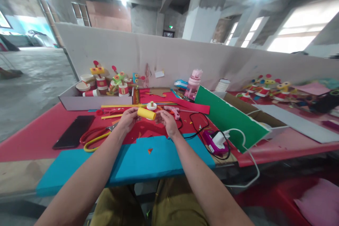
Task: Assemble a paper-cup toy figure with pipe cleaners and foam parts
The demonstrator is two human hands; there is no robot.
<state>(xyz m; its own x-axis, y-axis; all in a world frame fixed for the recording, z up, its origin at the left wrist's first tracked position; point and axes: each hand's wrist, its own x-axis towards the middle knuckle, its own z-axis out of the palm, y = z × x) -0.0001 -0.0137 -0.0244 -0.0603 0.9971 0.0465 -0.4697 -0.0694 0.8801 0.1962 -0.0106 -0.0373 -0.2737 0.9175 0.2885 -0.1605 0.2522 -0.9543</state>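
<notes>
A yellow paper tube (pixel 146 113) lies sideways above the table in my left hand (pixel 129 119), whose fingers are closed on its left end. Close by the tube's right end is my right hand (pixel 167 123), with its fingers curled together; whatever they pinch is too small to make out. Just behind the tube stands a paper cup figure (pixel 152 106) with coiled paper arms, partly hidden. A pink glue gun (pixel 174 112) lies to the right of it. Scissors (pixel 96 139) with red and yellow handles rest left of my left forearm.
A black phone (pixel 74 131) lies at the left. Finished cup figures (pixel 123 89) stand in a white box (pixel 79 102). At the right are a purple power strip (pixel 213 144) with cables and a green board (pixel 227 116). A blue sheet (pixel 148 162) covers the front edge.
</notes>
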